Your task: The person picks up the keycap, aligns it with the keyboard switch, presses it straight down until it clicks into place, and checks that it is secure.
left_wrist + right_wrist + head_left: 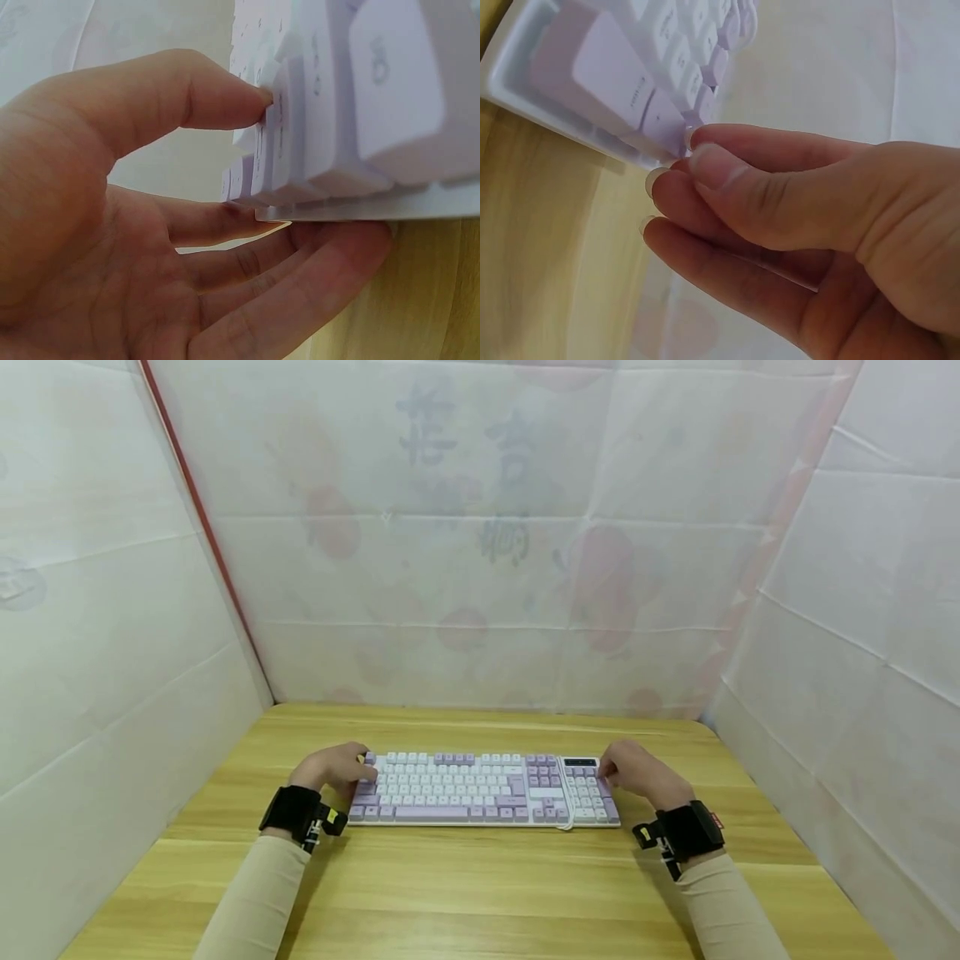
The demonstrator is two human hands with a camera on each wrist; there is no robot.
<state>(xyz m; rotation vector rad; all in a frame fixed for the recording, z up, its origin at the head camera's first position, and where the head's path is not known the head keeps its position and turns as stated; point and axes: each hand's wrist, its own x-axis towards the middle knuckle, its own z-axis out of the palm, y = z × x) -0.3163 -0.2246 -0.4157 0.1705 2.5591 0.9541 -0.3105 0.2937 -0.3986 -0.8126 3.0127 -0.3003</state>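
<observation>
A white and lilac keyboard (450,789) lies lengthwise before me on the wooden table, its white cable bundled across the right part. At its left end, my left hand (341,766) pinches the edge, the thumb (217,97) on the keys and the other fingers under the rim, as the left wrist view shows. My right hand (637,768) holds the far right corner by the fingertips, beside the number pad. Close up in the right wrist view, thumb and fingers (720,169) bunch together right at that edge, partly hiding the contact.
The wooden table (450,893) extends in front of and behind the keyboard. A pale patterned sheet (480,568) hangs at the back, with white sheets on both sides. Each wrist wears a black strap (288,810) with a small camera. A red strip (198,510) runs down the left corner.
</observation>
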